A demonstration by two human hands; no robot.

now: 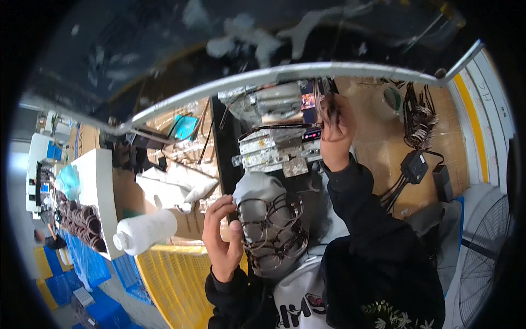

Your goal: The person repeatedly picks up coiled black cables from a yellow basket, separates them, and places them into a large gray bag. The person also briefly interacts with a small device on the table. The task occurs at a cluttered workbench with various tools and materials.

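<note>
Several pairs of dark-rimmed eyeglasses [282, 253] lie in a row on a grey cloth-like surface [257, 186] close to my body. My left hand [222, 241] is beside them, its fingers bent but apart, the fingertips close to the nearest rims. Farther off, my right hand [337, 123] reaches up to the right side of a metal fixture [274, 153]. Its fingers close around something dark and thin, blurred and partly hidden. A dark, slender eyeglass temple [282, 126] stretches across the fixture toward that hand.
A white bottle [145, 231] lies tilted above a yellow basket [172, 279]. A metal-edged dark panel [285, 71] overhangs the bench. On the right are a bundle of dark temples [421, 123], black adapters [414, 166] and a fan [485, 247]. A person [52, 238] is far left.
</note>
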